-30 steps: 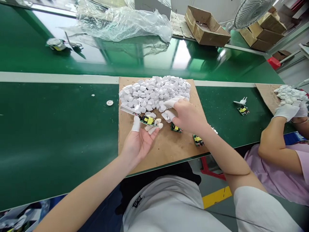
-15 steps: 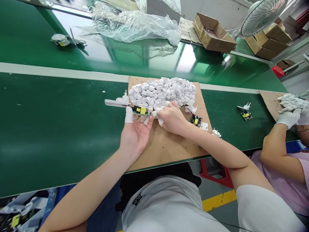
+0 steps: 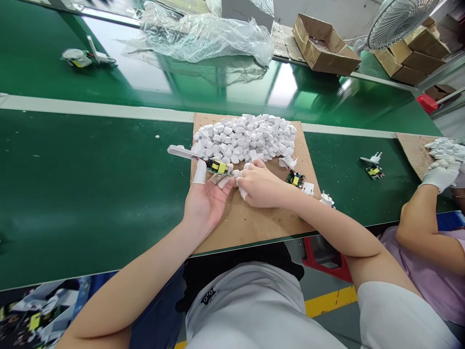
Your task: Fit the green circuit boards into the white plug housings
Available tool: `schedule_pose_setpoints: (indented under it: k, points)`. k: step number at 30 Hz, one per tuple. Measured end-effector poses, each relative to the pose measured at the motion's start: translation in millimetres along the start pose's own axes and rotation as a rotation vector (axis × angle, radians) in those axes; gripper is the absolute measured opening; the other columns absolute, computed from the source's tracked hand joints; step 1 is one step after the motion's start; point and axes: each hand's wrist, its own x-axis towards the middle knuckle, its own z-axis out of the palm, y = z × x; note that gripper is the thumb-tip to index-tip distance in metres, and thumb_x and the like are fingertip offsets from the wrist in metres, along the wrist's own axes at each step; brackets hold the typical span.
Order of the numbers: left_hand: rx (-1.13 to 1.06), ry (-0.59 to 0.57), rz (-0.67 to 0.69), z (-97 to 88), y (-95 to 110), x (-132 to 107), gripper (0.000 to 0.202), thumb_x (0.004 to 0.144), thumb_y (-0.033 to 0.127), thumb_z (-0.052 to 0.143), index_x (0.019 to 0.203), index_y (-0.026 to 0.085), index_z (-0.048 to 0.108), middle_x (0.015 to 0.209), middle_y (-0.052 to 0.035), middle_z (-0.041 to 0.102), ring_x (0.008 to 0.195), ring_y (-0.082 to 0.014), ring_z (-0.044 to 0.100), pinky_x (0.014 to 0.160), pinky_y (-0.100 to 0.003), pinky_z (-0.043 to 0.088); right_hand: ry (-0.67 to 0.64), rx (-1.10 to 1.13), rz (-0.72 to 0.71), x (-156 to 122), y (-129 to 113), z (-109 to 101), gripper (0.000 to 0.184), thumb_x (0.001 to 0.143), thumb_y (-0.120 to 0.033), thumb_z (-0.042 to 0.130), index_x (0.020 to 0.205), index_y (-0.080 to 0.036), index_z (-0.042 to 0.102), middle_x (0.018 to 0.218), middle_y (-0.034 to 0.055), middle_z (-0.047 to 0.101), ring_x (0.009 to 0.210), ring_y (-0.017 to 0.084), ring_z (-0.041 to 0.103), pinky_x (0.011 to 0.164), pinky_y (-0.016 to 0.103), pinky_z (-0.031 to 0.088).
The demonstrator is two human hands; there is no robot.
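My left hand (image 3: pixel 208 194), with white finger cots on it, is closed on a circuit board (image 3: pixel 219 167) with a yellow transformer. Wires join the board to a white plug housing (image 3: pixel 181 152) that sticks out to the left. My right hand (image 3: pixel 258 183), also in finger cots, is at the board's right end, its fingers pinched around a small white piece (image 3: pixel 236 174). Exactly what that piece is, I cannot make out. Just beyond both hands lies a heap of small white pieces (image 3: pixel 250 138) on a cardboard sheet (image 3: pixel 232 230).
More boards (image 3: pixel 295 179) with white plugs (image 3: pixel 327 199) lie by my right forearm. A co-worker's gloved hand (image 3: pixel 441 177) is at another white heap on the right. Belt, plastic film (image 3: pixel 207 36), an open carton (image 3: pixel 325 46) and a fan (image 3: pixel 399 22) are behind.
The board and its plug housing have shifted slightly right and tilted, with my left hand. My right hand stays at the board's end. The parts on the far belt have moved left.
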Motion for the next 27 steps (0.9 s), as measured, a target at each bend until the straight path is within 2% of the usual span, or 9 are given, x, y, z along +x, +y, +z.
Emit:
schedule_pose_setpoints:
  k: [2,4,7,9,10,12,16,21,27]
  points:
    - [0.008,-0.018,0.012,1.4,-1.8,-2.5,0.030,0.102,0.046,0.079,0.124,0.027,0.077,0.107,-0.0017,0.085,0.095,-0.0157,0.081,0.076,-0.020,0.066,0.005,0.037,0.011,-11.7,4.6,-4.5,0.021,0.097,-0.007,0.058,0.103,-0.012,0.077,0.090,0.0151,0.076,0.092,0.031,0.064,0.097,0.045,0.039]
    - [0.028,-0.049,0.026,2.2,-3.9,-5.8,0.027,0.100,0.048,0.082,0.115,0.026,0.078,0.108,-0.0023,0.085,0.100,-0.0174,0.082,0.080,-0.023,0.067,0.119,0.150,0.051,-31.4,10.0,-4.8,0.021,0.097,-0.006,0.059,0.107,-0.013,0.076,0.088,0.0120,0.076,0.087,0.030,0.066,0.096,0.044,0.043]
    - [0.062,-0.139,0.048,1.5,-7.9,-11.3,0.034,0.089,0.050,0.093,0.108,0.026,0.077,0.110,-0.0020,0.085,0.103,-0.0193,0.082,0.086,-0.027,0.069,0.554,0.551,0.122,-64.2,7.1,1.3,0.019,0.101,-0.016,0.066,0.119,-0.021,0.072,0.099,0.0068,0.080,0.091,0.027,0.071,0.091,0.042,0.052]
    - [0.078,-0.183,0.053,-0.1,-11.1,-14.7,0.046,0.076,0.052,0.102,0.106,0.027,0.078,0.103,0.0003,0.085,0.098,-0.0200,0.083,0.084,-0.029,0.069,0.878,0.843,0.148,-77.0,-7.0,8.7,0.011,0.103,-0.024,0.073,0.114,-0.026,0.072,0.104,0.0039,0.081,0.095,0.025,0.074,0.088,0.039,0.058]
    - [0.090,-0.192,0.052,-1.3,-12.9,-16.2,0.051,0.070,0.053,0.105,0.105,0.028,0.078,0.098,0.0014,0.084,0.094,-0.0201,0.083,0.082,-0.029,0.069,1.001,0.942,0.154,-78.7,-17.0,13.2,0.007,0.103,-0.025,0.075,0.110,-0.027,0.073,0.105,0.0032,0.082,0.097,0.024,0.075,0.090,0.039,0.059]
    - [0.134,-0.188,0.043,-4.4,-16.5,-18.6,0.056,0.063,0.051,0.109,0.104,0.029,0.078,0.090,0.0024,0.084,0.088,-0.0202,0.082,0.080,-0.029,0.068,1.129,1.046,0.158,-73.6,-38.6,23.3,0.006,0.102,-0.022,0.077,0.104,-0.028,0.075,0.107,0.0036,0.082,0.103,0.025,0.076,0.096,0.042,0.061]
    - [0.245,-0.185,0.028,-11.7,-22.4,-21.0,0.060,0.063,0.051,0.108,0.110,0.027,0.080,0.100,-0.0022,0.086,0.096,-0.0230,0.082,0.083,-0.032,0.066,1.246,1.110,0.226,-49.4,-66.0,42.4,0.009,0.097,-0.018,0.078,0.099,-0.027,0.076,0.104,0.0056,0.081,0.105,0.026,0.076,0.099,0.045,0.061]
    - [0.296,-0.207,0.086,-19.6,-27.7,-18.5,0.054,0.064,0.050,0.108,0.105,0.025,0.082,0.112,-0.0051,0.087,0.100,-0.0237,0.081,0.081,-0.031,0.066,1.352,1.229,0.251,-35.8,-67.7,52.3,0.012,0.092,-0.014,0.079,0.092,-0.026,0.075,0.097,0.0028,0.075,0.090,0.019,0.070,0.082,0.035,0.056]
    - [0.365,-0.342,0.263,-29.6,-32.5,-9.9,0.050,0.064,0.042,0.109,0.105,0.026,0.085,0.108,-0.0040,0.087,0.096,-0.0223,0.081,0.088,-0.034,0.065,1.214,1.561,0.265,-30.6,-63.0,52.9,0.023,0.087,-0.032,0.091,0.083,-0.024,0.069,0.090,0.0010,0.069,0.081,0.018,0.061,0.073,0.032,0.048]
